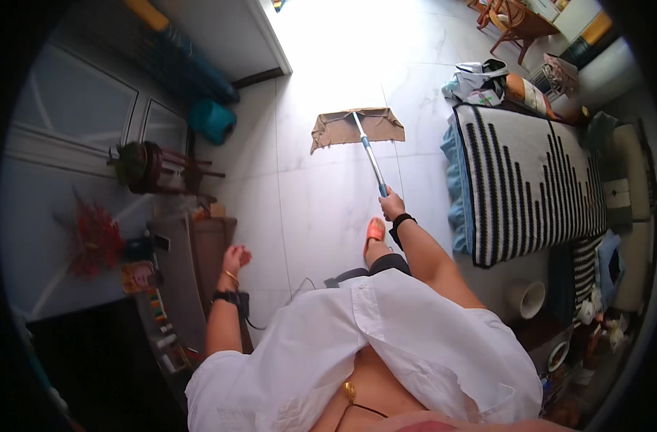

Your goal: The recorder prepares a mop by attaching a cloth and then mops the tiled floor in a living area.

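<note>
My right hand grips the blue end of a metal mop handle. The handle slants away from me to a wide mop head wrapped in a brown cloth, which lies on the pale marble-look tile floor. One lower corner of the cloth trails out on the left. My left hand hangs at my side near a brown cabinet, holding nothing, its fingers loosely bent. Below my right arm an orange slipper shows on my foot.
At right stands a seat or table under a black-and-white striped cover, with bags beyond it. A teal bin and a dark wooden plant stand line the left wall. A white bin sits lower right.
</note>
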